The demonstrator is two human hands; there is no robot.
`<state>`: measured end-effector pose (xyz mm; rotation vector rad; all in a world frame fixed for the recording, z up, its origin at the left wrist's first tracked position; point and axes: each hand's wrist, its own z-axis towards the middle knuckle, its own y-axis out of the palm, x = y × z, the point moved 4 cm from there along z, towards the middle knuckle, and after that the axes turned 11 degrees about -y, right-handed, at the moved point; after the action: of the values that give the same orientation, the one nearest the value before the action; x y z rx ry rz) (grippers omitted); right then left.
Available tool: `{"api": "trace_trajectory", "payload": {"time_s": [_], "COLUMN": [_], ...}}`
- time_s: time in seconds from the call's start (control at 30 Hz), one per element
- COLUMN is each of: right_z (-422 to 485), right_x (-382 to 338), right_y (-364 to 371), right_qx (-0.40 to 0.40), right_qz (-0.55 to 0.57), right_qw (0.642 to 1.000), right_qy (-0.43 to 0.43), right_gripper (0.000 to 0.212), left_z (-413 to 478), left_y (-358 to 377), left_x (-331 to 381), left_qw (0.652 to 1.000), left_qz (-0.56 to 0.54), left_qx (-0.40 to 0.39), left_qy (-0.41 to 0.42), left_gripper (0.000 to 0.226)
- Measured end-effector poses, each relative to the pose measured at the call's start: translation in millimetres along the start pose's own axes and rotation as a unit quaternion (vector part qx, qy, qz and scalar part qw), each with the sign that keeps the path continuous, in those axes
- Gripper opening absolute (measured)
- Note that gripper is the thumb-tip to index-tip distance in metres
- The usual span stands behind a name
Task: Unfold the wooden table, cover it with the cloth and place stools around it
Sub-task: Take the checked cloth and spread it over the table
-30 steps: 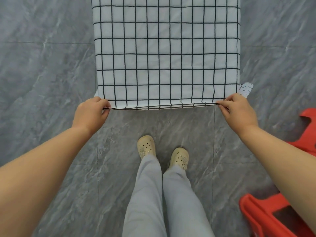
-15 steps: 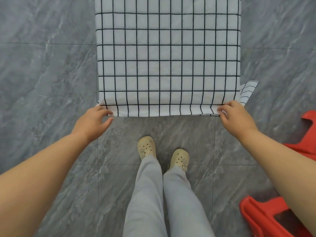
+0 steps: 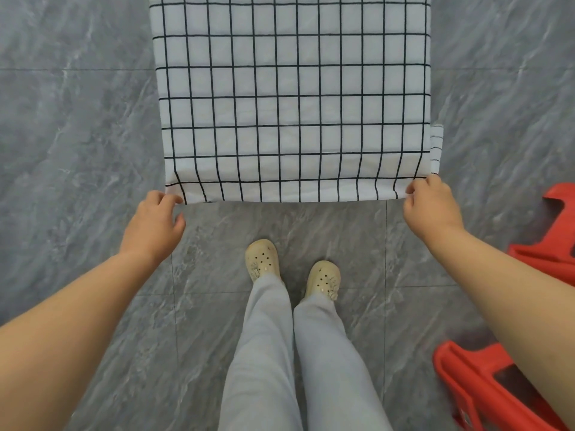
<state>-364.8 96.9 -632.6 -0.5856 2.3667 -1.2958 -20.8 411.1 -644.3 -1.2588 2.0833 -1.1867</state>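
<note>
CHANGE: cloth (image 3: pixel 292 98) hem dropped over desk's near edge | your left hand (image 3: pixel 152 220) released, fingers relaxed | your right hand (image 3: pixel 432 208) pinches near-right corner | NEXT: stools (image 3: pixel 485 387), right.

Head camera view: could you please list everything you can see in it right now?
cloth: one, white with a black grid, top centre, its near edge hanging down.
floor: grey marbled tiles, all around.
stools: two partly seen, red, at the right edge, the second farther up.
clogs: two, cream, bottom centre on the floor.
trousers: one pair, light grey, above the clogs.
left hand: one, fingers loose, at the cloth's near left corner.
right hand: one, pinching the cloth's near right corner.
</note>
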Motion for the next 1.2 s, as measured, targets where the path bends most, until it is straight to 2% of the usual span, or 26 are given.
{"api": "trace_trajectory", "payload": {"time_s": [0.07,0.13,0.23,0.3,0.37,0.47,0.7,0.93,1.1,1.2], "right_z": [-2,-4,-6,-5,-3,4,13,13,13,11], "right_x": [0,-1,-1,2,10,21,37,62,75,76], "right_y": [3,3,-4,-9,-11,-8,-1,12,22,26], "right_qx": [-0.008,-0.005,0.036,0.077,0.104,0.100,0.101,0.119,0.130,0.171], "right_qz": [0.012,0.019,0.017,0.024,0.058,0.094,0.078,0.100,0.130,0.146], "right_qw": [1.000,1.000,0.999,0.996,0.993,0.989,0.991,0.988,0.983,0.974], "right_qy": [-0.004,-0.015,-0.036,-0.029,0.014,0.057,0.032,0.019,-0.011,-0.025], "right_gripper": [0.030,0.031,0.033,0.033,0.031,0.033,0.042,0.037,0.026,0.017], "left_z": [-1,-5,-10,-11,-9,-8,-20,-19,-16,-17], "left_y": [3,-1,-17,-26,-29,-21,4,28,39,41], "left_x": [-2,1,20,43,75,136,285,365,381,381], "left_qw": [1.000,1.000,0.994,0.983,0.970,0.947,0.900,0.882,0.893,0.896], "left_qz": [0.016,0.029,0.024,0.022,0.035,0.104,0.141,0.149,0.153,0.139], "left_qx": [-0.021,-0.001,0.080,0.105,0.101,0.059,0.055,0.057,0.085,0.104], "left_qy": [-0.012,0.000,0.073,0.149,0.219,0.297,0.409,0.442,0.414,0.408], "left_gripper": [0.035,0.037,0.034,0.037,0.044,0.058,0.063,0.057,0.053,0.052]}}
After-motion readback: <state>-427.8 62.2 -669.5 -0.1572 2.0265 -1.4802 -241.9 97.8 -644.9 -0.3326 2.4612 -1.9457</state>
